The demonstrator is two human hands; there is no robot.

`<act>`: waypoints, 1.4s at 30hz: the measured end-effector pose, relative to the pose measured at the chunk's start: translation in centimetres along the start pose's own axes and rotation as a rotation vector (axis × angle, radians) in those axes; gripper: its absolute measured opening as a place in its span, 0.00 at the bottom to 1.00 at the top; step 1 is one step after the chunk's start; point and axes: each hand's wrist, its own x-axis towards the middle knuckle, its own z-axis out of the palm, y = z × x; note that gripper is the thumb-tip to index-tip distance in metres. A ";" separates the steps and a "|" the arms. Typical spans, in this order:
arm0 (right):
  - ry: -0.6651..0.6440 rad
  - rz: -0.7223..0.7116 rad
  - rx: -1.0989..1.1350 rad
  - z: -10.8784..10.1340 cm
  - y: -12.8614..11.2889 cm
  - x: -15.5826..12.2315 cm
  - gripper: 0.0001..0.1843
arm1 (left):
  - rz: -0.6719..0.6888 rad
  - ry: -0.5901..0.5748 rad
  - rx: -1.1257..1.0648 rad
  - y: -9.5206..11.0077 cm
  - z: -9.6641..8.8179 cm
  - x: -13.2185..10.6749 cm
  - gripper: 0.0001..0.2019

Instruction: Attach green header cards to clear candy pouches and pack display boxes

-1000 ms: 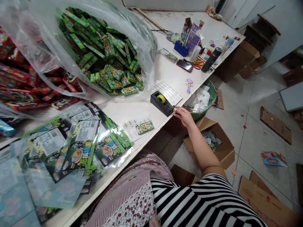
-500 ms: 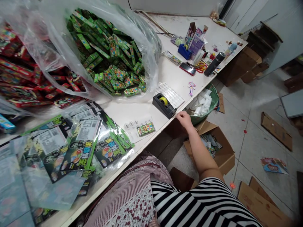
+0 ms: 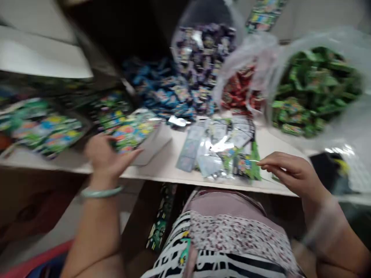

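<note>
My left hand [image 3: 108,154] is at the table's left part, blurred, its thumb and fingers spread. It is beside a stack of colourful printed packs [image 3: 130,133] in a white box [image 3: 155,144]; whether it touches them I cannot tell. My right hand [image 3: 292,173] is over the table's front edge, its thumb and forefinger pinched on a thin, shiny strip of tape [image 3: 254,161]. Just left of that strip lie printed plastic bags [image 3: 224,150] in a loose pile. A black tape dispenser [image 3: 326,170] with a yellow roll is behind my right wrist.
Along the back are clear bags of small packets: purple [image 3: 203,54], red [image 3: 239,88] and green [image 3: 315,88]. Blue packets [image 3: 165,96] are heaped left of them. More printed packs [image 3: 46,129] lie at far left. The white table [image 3: 162,170] has its edge close to my lap.
My view has swung left, and my left hand has come into sight near the printed packs. My right hand has moved from the tape dispenser toward the printed bags, with a tape strip showing.
</note>
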 end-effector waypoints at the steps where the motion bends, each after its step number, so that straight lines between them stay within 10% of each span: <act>1: -0.058 -0.128 0.060 2.4 -1.6 3.6 0.12 | -0.059 0.058 0.062 -1.7 -1.0 -1.1 0.30; 7: -0.256 -0.487 0.384 14.9 -11.0 17.1 0.16 | -0.077 0.146 0.146 -3.5 0.3 -3.7 0.30; 17: -0.226 0.035 0.628 26.5 -8.8 23.0 0.32 | -0.070 0.193 0.087 -2.6 0.2 -4.7 0.28; 26: -0.271 0.099 0.459 26.8 -8.8 23.8 0.26 | -0.070 0.028 0.144 -1.8 -0.7 -4.4 0.34; 42: -0.334 0.289 0.773 26.3 -8.8 24.5 0.23 | -0.110 0.099 0.128 -2.1 -0.1 -4.7 0.38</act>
